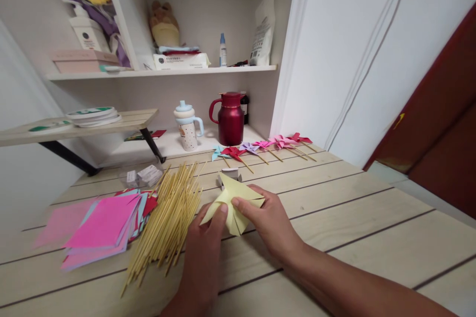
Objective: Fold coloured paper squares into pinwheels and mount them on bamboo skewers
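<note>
Both my hands hold a pale yellow folded paper pinwheel (235,199) just above the wooden table (353,218). My left hand (204,247) pinches its lower left edge with the thumb on top. My right hand (269,220) grips its right side, thumb pressed near the centre. A pile of thin wooden sticks (169,213) lies directly left of my left hand. Behind the paper sits a small white object (230,173), partly hidden.
A stack of pink and mixed coloured paper squares (104,225) lies at the left. Several finished pinwheels on sticks (266,147) line the back of the table. A red jug (230,118), a blue-lidded cup (188,129) and a small clear box (143,174) stand behind.
</note>
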`<state>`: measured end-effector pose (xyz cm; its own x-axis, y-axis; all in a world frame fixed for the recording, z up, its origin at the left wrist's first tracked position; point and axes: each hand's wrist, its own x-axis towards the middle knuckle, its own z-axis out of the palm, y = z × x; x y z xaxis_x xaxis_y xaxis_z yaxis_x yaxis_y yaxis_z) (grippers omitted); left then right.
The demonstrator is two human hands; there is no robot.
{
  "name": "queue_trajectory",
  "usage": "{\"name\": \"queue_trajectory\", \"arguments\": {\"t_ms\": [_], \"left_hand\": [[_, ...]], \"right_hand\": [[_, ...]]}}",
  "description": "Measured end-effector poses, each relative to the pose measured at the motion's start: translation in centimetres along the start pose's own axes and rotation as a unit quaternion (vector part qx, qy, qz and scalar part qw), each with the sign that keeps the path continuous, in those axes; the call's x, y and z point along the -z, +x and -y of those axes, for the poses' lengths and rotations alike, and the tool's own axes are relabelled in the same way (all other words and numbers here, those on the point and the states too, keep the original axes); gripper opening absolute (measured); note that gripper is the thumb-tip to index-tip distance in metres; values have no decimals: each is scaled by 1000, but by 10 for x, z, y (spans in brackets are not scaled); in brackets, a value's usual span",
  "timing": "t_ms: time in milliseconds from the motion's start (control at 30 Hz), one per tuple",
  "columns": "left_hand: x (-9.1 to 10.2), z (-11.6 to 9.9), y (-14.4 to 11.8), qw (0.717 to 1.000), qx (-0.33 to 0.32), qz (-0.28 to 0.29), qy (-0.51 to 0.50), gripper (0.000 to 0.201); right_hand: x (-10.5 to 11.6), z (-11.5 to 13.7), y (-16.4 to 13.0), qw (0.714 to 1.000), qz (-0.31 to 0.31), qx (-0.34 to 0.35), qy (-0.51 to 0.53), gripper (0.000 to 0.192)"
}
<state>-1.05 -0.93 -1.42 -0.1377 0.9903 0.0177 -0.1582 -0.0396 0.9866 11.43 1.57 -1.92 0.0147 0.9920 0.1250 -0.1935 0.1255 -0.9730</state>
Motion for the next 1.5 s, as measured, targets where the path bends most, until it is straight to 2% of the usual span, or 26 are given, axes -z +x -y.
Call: {"name": "queue_trajectory", "arguments": {"t_ms": [200, 400, 533, 633, 767, 867, 1100, 1300, 1500], "left_hand": [[1, 4, 4, 999, 34, 22, 2, 42], [0, 6, 5, 1000, 1, 8, -27, 49], [0, 4, 3, 999, 14, -28, -9, 40], [-1, 1, 1, 998, 19, -51, -19, 31], [-2, -2, 0, 998, 22, -36, -35, 26], [-1, -2, 0, 998, 30, -41, -39, 27], [3, 2, 1, 999, 32, -28, -34, 29], [4, 8, 2, 999, 28, -4, -31, 27], [2, 10, 4, 996, 45, 58, -51, 34]], "right_hand": [[2, -2, 1, 1000, -17, -1, 2, 28], [2, 1, 1, 998, -17, 27, -48, 23], [1, 4, -2, 995, -12, 51, -86, 20], [0, 4, -3, 998, -4, 26, -59, 24], [0, 2, -3, 999, 27, -11, 22, 31], [-1, -2, -3, 995, 60, -11, 80, 38], [-2, -3, -4, 993, 71, -7, 90, 38], [0, 1, -3, 999, 30, -18, 26, 35], [1, -1, -2, 999, -1, -23, 41, 37]]}}
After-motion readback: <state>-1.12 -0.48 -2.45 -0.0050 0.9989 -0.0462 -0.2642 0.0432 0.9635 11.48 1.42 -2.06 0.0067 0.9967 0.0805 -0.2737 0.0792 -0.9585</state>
